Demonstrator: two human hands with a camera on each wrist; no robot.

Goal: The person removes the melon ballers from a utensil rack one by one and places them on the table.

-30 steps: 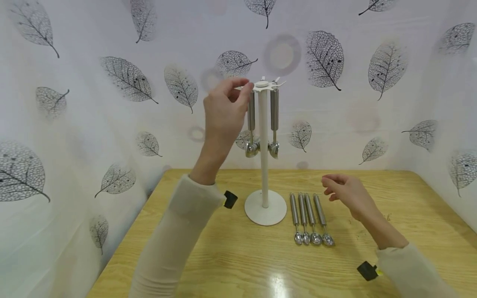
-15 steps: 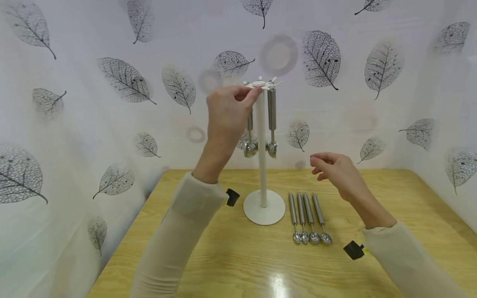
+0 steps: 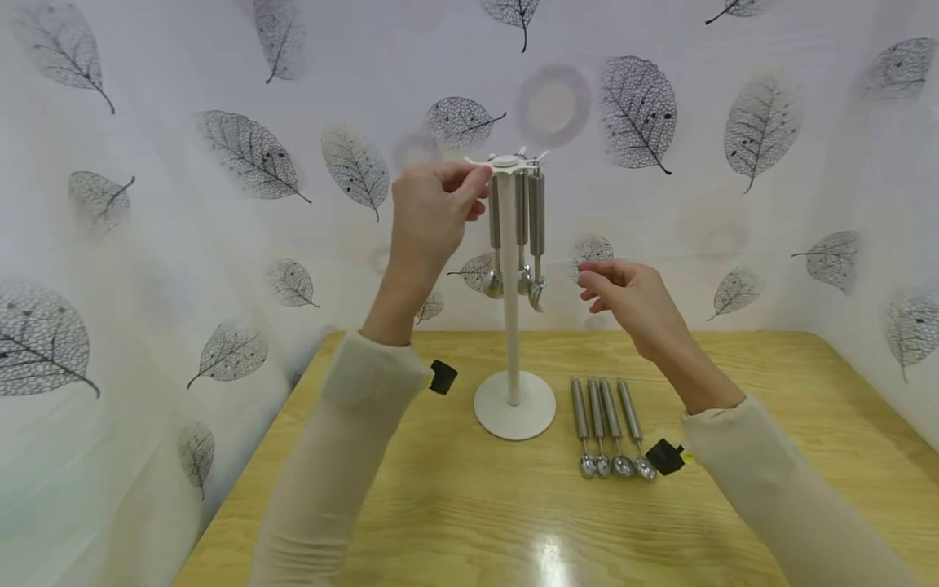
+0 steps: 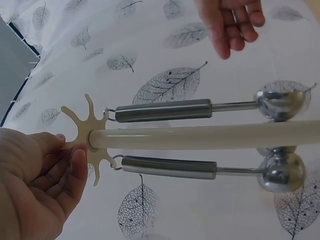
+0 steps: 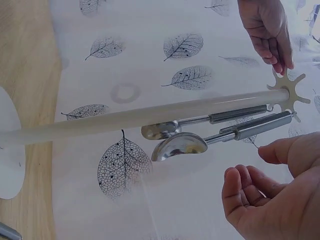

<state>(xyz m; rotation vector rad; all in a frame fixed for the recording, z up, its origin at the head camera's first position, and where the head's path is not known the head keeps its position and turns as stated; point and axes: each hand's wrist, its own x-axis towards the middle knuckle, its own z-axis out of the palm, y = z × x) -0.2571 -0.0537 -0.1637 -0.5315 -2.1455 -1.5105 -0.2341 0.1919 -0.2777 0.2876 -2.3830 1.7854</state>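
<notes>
So the whole backdrop (image 3: 183,69) is a white sheet printed with dark, veiny leaves. Under that there's a light wood table (image 3: 455,522) with a patch of glare on the person's side. Both arms reach in, wearing cream sleeves (image 3: 323,456).

The stand (image 3: 512,342) is upright around the middle of the table, toward the back: round white base (image 3: 513,424), thin pole, flat top (image 3: 504,163) with curvy prongs (image 4: 72,116) sticking out all around.

The left hand (image 3: 433,204) is up at that top, thumb and finger pinching one prong from the left, so that grip is narrow and it's got the stand. The right hand (image 3: 634,302) is in mid-air, right of the hanging scoops (image 3: 537,216) and apart from them. Its fingers are loosely bent, with a gap to the thumb and nothing in the grip.

Those scoops are metal, three that I can count, hung by rings on their handle ends, bowls down. From the head view one shows left of the pole and two right of it.

Four more, the loose scoops (image 3: 579,412), lie in a row just right of the base, bowls toward the person. The rightmost is a bit apart and more slanted.

Smallest bit: a black block (image 3: 443,377) by each wrist.
</notes>
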